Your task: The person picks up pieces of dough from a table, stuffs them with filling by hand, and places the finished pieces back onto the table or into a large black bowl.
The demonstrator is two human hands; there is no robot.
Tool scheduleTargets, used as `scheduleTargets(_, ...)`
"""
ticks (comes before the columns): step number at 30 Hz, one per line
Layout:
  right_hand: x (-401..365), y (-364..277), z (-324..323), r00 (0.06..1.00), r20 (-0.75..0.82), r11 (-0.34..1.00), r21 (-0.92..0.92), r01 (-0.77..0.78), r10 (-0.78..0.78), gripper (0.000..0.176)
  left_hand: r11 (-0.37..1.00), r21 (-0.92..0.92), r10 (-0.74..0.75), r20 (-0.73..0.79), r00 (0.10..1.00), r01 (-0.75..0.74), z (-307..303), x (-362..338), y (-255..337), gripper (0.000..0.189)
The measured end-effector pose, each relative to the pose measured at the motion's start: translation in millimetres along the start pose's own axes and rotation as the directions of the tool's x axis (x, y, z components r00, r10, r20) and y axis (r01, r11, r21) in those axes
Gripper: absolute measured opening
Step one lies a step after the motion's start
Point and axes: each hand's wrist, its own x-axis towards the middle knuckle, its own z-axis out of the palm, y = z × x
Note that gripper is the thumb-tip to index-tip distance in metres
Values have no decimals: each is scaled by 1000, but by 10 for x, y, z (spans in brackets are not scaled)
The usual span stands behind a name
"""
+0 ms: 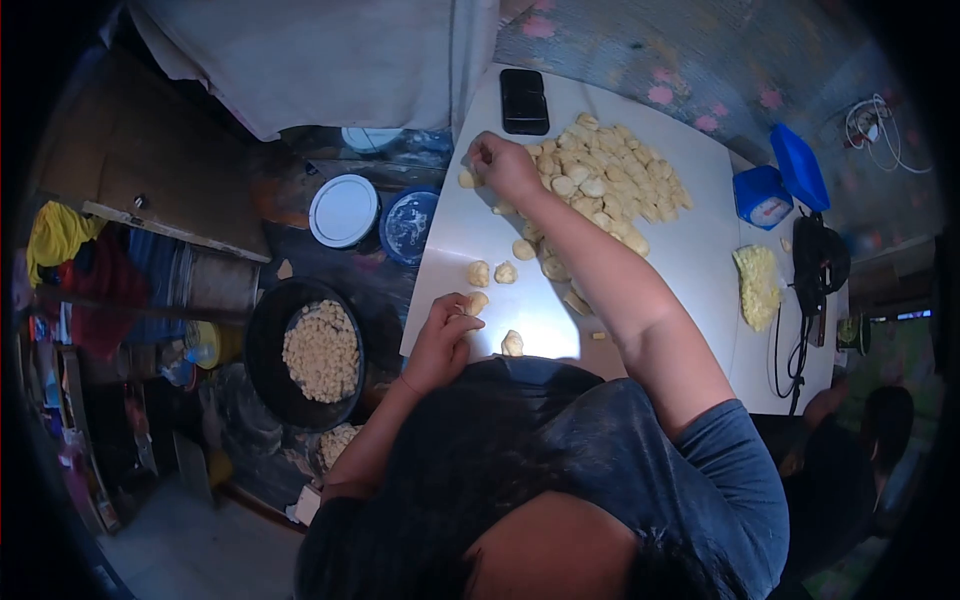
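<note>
My left hand (pixel 440 342) is low at the table's left edge, its fingers curled against a small dough ball (pixel 478 301). Two more lumps, a dough ball (pixel 479 273) and another dough ball (pixel 505 272), sit just beyond it. Close to my body lies one more dough lump (pixel 512 343). My right hand (pixel 505 165) reaches to the far left of the table with its fingers bent together; what they hold, if anything, is hidden. Beside those fingers is a flat dough piece (pixel 467 179). A broad heap of flattened dough pieces (pixel 610 170) spreads under and right of my right forearm.
A black phone-like case (pixel 525 102) lies at the table's far edge. To the right are a blue scale (pixel 765 196), a yellow bag (pixel 757 287) and black cords. Left and lower stand a black basin (pixel 262 365) of crumbly dough and lidded tubs (pixel 343 211). Another person (pixel 840 460) is at lower right.
</note>
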Motion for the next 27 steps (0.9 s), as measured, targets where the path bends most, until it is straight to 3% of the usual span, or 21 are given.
scheduleTargets(2,-30,41,106,995,85,949,-307,70,-46,14,999,-29,-45,-21,999,45,-27,-11,15,35)
scheduleTargets(3,-59,41,139,995,94,949,-306,73,-47,14,999,-23,-38,-12,999,37,-41,-3,38,32)
scheduleTargets(5,-125,33,157,959,98,859,-428,282,-266,17,999,-27,-34,-8,999,34,-63,39,64,29)
scheduleTargets(7,-170,22,99,961,138,856,-435,278,-241,18,987,128,96,4,995,-96,-74,62,60,27)
scheduleTargets(9,-173,67,26,962,159,854,-443,272,-224,19,988,115,102,15,995,-103,-56,59,50,27)
scheduleTargets(11,-94,122,-40,957,287,999,-12,-39,41,20,987,114,112,22,993,-114,-63,68,25,26)
scheduleTargets(14,-150,121,-79,958,284,997,45,-63,47,26,988,89,126,-18,992,-124,-66,55,19,27)
scheduleTargets(15,-209,21,-96,958,282,997,44,-63,48,26,996,49,76,-94,993,-72,-76,56,50,32)
scheduleTargets(17,-382,-243,-139,947,307,942,281,-186,95,30,1000,3,26,-165,986,-26,-94,104,107,37)
scheduleTargets(18,-490,-479,-186,947,307,942,280,-186,96,30,978,-201,-102,-269,958,48,-97,158,137,40)
scheduleTargets(19,-616,-754,-243,884,439,879,345,-330,159,32,909,-405,-247,-340,907,96,-104,210,175,43)
scheduleTargets(20,-739,-896,-257,797,569,792,384,-475,203,34,906,-410,-254,-336,907,101,-126,264,244,43)
scheduleTargets(21,-841,-917,-228,795,569,790,382,-480,208,34,702,-708,-356,-250,901,81,-169,335,329,43)
scheduleTargets(22,-921,-929,-204,892,452,927,327,-186,20,32,407,-912,-419,-134,898,54,-207,403,383,42)
scheduleTargets(23,-962,-922,-196,916,349,967,222,124,-198,30,358,-929,-465,-93,881,90,-232,456,394,30)
scheduleTargets(24,-985,-886,-203,918,346,968,220,123,-195,30,356,-930,-462,-90,882,92,-237,473,332,30)
scheduleTargets(26,-1017,-837,-258,914,251,948,120,296,-318,28,272,-958,-398,-24,917,93,-256,493,210,21)
scheduleTargets(27,-1045,-856,-335,912,378,981,162,106,-161,23,237,-965,-417,1,909,110,-263,508,235,17)
